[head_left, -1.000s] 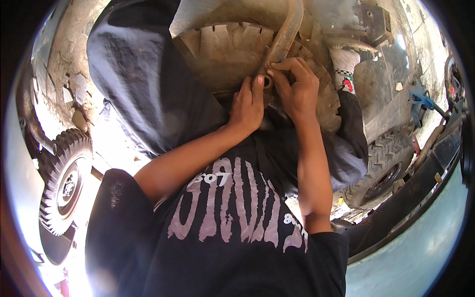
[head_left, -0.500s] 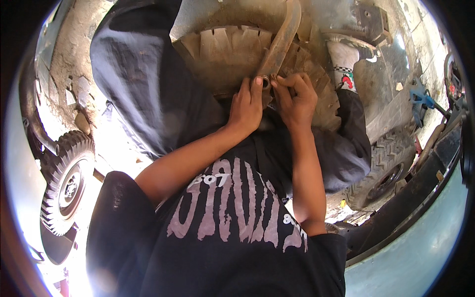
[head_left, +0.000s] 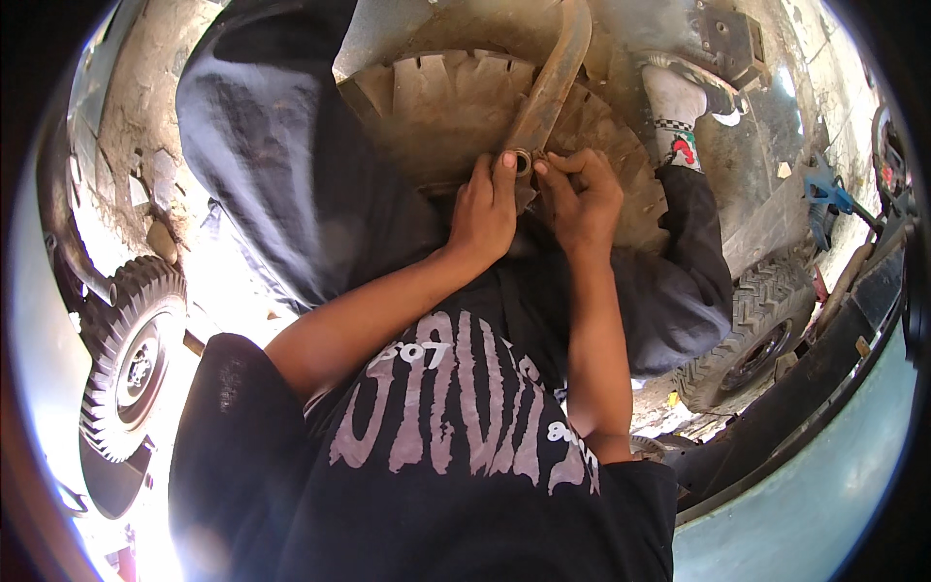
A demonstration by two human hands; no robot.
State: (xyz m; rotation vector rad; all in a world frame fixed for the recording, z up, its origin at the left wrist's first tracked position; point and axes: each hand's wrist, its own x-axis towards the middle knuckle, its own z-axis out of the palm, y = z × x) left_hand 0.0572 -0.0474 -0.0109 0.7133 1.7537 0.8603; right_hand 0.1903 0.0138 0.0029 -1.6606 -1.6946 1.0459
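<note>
A long, rusty, bent metal bar (head_left: 549, 87) slants down toward me, with a round metal eye (head_left: 523, 165) at its near end. My left hand (head_left: 484, 215) is closed on that end, its thumb pressed along the side of the eye. Just right of the eye, my right hand (head_left: 588, 202) has thumb and forefinger pinched together over something too small to make out. The bar's near end lies above a large worn tyre (head_left: 446, 92) between my legs.
Wheels with chunky tread stand at the left (head_left: 136, 364) and the right (head_left: 752, 339). A blue-handled tool (head_left: 829, 194) rests at the right. Nearby, a light-blue panel (head_left: 824, 485) curves round the lower right. Broken rubble (head_left: 160, 184) litters the ground at far left.
My right fingertips have shifted slightly at the eye's right side, and more of the ring shows. The left hand keeps its grip almost unmoved.
</note>
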